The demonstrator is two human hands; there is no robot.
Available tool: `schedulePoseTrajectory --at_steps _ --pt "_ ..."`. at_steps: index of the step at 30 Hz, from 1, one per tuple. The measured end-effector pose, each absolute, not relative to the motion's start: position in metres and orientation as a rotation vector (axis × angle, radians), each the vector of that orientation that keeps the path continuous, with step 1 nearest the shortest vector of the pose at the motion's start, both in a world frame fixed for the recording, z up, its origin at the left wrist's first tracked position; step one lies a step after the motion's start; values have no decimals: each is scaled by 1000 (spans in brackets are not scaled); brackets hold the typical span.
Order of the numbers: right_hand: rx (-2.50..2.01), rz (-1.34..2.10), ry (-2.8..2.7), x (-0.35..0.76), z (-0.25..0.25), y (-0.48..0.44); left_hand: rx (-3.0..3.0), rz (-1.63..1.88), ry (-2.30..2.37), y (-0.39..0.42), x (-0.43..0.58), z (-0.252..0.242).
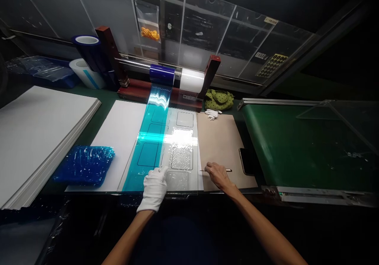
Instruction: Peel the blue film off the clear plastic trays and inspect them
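Note:
My left hand (154, 187), in a white glove, rests at the near right edge of a strip of clear blue film (147, 148). Its fingers are bent together, and what is between them, if anything, is hidden. The film runs down from a dark blue roll (162, 75) over a transparent sheet (194, 178) with black rounded outlines. Part of this sheet is wrinkled and glares. My bare right hand (218, 175) is closed around a slim pointed stick-like tool (228, 170), its tip to the left, above brown board (220, 139). Pen or knife, I cannot tell.
A wooden roll stand (211, 75) also bears a white roll (192, 80). At left are a stack of white sheets (44, 139) and a crumpled blue film bundle (85, 165). A phone (246, 161) lies between the board and a green conveyor belt (296, 146).

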State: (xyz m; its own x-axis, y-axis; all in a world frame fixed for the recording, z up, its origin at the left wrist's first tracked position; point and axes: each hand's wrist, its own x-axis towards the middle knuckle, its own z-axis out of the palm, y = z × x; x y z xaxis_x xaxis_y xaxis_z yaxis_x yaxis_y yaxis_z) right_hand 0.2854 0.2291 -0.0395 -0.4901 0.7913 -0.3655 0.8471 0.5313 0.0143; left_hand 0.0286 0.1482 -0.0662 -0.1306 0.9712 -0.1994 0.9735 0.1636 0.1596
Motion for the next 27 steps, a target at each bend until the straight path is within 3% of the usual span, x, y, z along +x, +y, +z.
schedulePoseTrajectory --at_steps 6,12,20,27 --pt "1574 -236 2516 261 -40 261 1791 -106 2173 207 37 -61" --pt "1425 -285 2632 193 -57 315 1628 -209 2129 248 35 -69" --pt "1196 -358 2695 143 -72 340 1522 -303 2128 252 36 -77" --pt "1233 -326 2618 182 -69 342 1677 -158 2092 228 36 -59"
